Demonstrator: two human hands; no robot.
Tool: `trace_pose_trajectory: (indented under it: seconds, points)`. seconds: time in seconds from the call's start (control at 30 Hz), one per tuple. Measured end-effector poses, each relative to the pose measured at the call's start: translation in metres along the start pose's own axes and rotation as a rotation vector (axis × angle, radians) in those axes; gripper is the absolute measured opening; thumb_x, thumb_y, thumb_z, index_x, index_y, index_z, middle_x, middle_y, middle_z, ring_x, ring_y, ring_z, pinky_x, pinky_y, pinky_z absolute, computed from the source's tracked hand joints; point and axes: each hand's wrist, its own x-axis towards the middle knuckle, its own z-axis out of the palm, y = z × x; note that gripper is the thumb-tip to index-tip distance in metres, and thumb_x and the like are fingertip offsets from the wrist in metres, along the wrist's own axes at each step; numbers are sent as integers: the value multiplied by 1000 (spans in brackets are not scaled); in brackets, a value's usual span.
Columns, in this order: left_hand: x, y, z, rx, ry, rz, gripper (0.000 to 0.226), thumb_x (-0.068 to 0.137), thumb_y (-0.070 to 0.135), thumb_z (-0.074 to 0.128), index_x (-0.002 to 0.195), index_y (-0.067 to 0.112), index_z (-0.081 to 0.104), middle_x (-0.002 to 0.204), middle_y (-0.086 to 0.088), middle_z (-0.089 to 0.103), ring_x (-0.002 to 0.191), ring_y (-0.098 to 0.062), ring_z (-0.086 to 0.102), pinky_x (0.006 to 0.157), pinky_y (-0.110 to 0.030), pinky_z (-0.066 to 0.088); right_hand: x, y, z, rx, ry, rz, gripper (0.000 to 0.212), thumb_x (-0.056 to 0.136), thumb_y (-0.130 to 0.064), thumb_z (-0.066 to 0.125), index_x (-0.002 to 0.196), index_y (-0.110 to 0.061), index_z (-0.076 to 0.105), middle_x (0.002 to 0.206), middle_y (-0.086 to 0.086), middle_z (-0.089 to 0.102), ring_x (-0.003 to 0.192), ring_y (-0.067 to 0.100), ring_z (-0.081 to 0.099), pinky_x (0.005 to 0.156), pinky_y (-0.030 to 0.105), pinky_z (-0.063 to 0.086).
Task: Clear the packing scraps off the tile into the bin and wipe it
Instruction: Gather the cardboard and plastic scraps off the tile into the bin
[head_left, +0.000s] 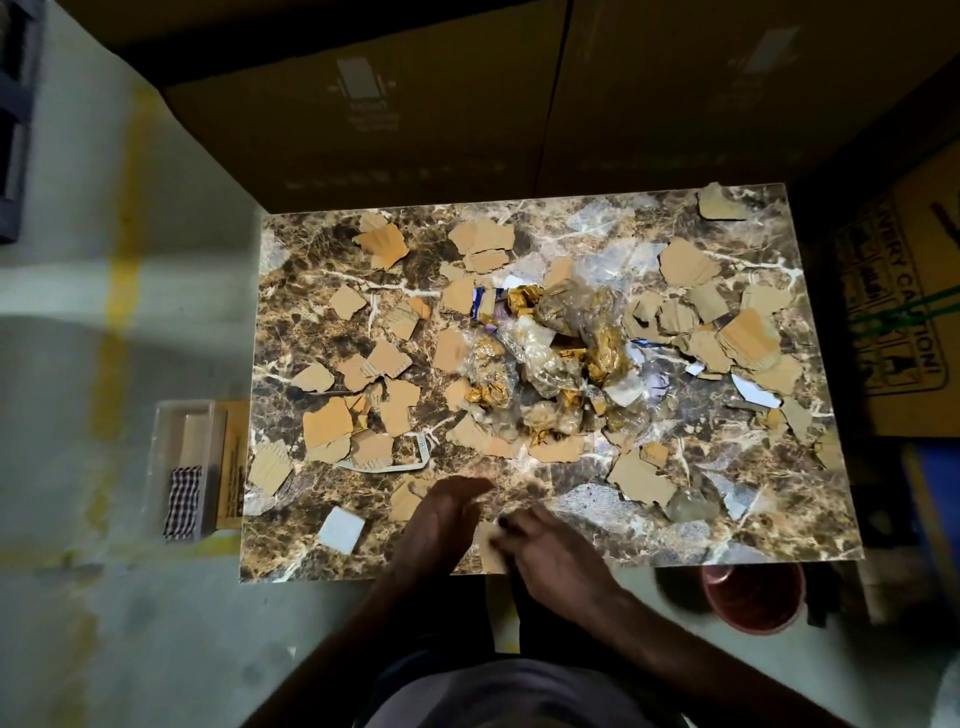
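dim grey floor (156, 649), big cardboard boxes (374, 135) stacked behind

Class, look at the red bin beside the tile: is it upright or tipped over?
Upright. The red bin shows its round open mouth facing up at the camera, below the tile's near right corner. Its contents are too dark to tell.

Both hands meet over the scrap-strewn tile (332, 260); right hand (545, 556) seemingly pinching a cardboard piece (488, 551)
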Motion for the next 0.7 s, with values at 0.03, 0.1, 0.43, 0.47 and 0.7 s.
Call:
trace_pose_trajectory:
  seconds: [0.03,0.1,0.43,0.47,0.7]
  points:
    - [-13,-2,-1,-18,32,-33,32,105,14,63,134,20,73,131,-3,74,115,-14,68,96,-27,55,-3,-6,8,-9,-65,-64,41,92,-18,62,131,-29,68,138,-3,57,128,24,49,97,39,56]
    - [-39,-8,-2,-66,75,-72,25,107,16,65,129,21,74,123,1,76,102,-6,70,85,-28,59,-6,-9,20,-48,-146,-136,39,91,-18,61,128,-24,70,143,0,53,131,27,46,100,42,55]
    - [-76,-27,-1,-140,144,-190,29,106,21,60,134,28,66,127,4,59,110,-14,66,87,-34,62,40,17,-6,5,-88,-48,77,84,-2,77,152,-30,53,166,-1,37,146,25,36,113,39,48]
    - [-73,-27,1,-107,200,-178,29,105,15,64,133,23,64,124,3,57,106,-16,64,83,-35,62,46,18,-10,2,-90,-42,78,84,1,75,153,-28,53,167,0,37,147,25,35,114,40,47]
    - [-61,-23,0,-43,446,-385,61,88,10,86,140,8,55,134,-10,48,115,-28,50,81,-45,58,64,16,-29,-48,-53,9,75,90,7,64,159,-15,46,169,4,36,153,26,32,122,38,40]
